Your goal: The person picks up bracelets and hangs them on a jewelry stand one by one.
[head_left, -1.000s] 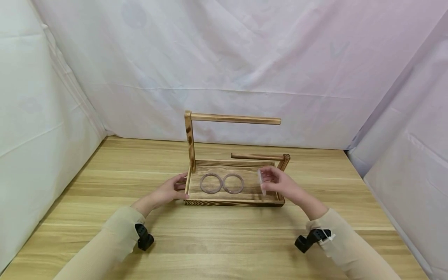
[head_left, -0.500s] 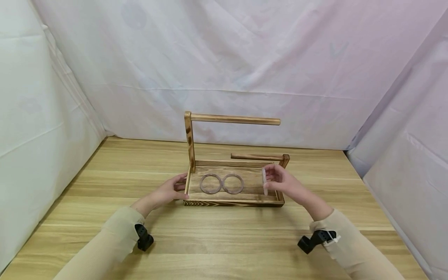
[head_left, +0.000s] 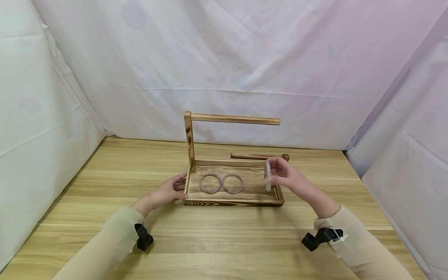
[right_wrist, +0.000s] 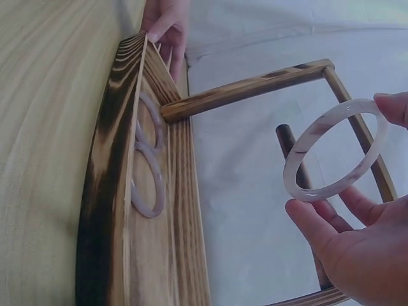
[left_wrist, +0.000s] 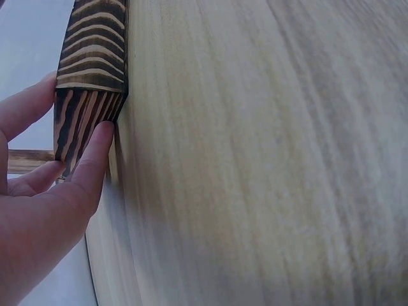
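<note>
In the head view a low wooden tray [head_left: 232, 203] stands on the table with a bar frame at each end. My left hand [head_left: 169, 192] holds its left end, thumb at the rim and fingers against the end wall [left_wrist: 83, 121]. My right hand [head_left: 288, 175] pinches a pale, marbled bangle [right_wrist: 290, 172] between thumb and fingertips. This bangle is on edge above the tray's right end. Inside the tray two more bangles, a left one [head_left: 200, 184] and a right one [head_left: 242, 184], lie flat side by side.
From a post at the tray's left end, a high bar [head_left: 234, 119] runs rightward. A lower bar [head_left: 250, 156] reaches leftward from the right end, its post largely hidden behind my right hand. White cloth [head_left: 217, 70] hangs behind the wooden table [head_left: 217, 237].
My right hand has moved right and up with its bangle, from low inside the tray to above its right end. The left hand and the two lying bangles have stayed put.
</note>
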Motion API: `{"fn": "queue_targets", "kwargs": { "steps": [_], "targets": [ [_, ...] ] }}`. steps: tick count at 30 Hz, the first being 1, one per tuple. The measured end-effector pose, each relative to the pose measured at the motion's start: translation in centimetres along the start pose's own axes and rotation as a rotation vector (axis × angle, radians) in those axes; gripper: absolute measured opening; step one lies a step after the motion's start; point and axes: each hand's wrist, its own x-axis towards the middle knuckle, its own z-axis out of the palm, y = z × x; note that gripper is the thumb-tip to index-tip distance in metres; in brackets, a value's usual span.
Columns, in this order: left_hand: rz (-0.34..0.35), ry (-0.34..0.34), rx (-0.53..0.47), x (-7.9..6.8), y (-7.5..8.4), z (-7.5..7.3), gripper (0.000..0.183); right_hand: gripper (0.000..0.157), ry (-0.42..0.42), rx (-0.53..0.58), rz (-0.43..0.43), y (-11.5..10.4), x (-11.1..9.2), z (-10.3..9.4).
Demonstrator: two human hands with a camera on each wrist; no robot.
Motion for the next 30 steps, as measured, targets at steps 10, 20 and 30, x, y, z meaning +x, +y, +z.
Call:
{"fn": "queue_targets", "kwargs": {
  "steps": [10,20,30],
  "targets": [
    [0.016,-0.006,0.008,-0.1,0.2,0.0,0.084,0.052,0.002,-0.001,-0.042,-1.1,0.2,-0.7],
    [0.01,-0.007,0.007,-0.1,0.0,0.0,0.084,0.036,0.042,-0.013,-0.082,-2.0,0.2,-1.9],
    [0.011,-0.008,0.009,-0.2,0.1,-0.1,0.085,0.035,0.076,-0.033,-0.058,-3.2,0.6,-3.3]
  ]
}}
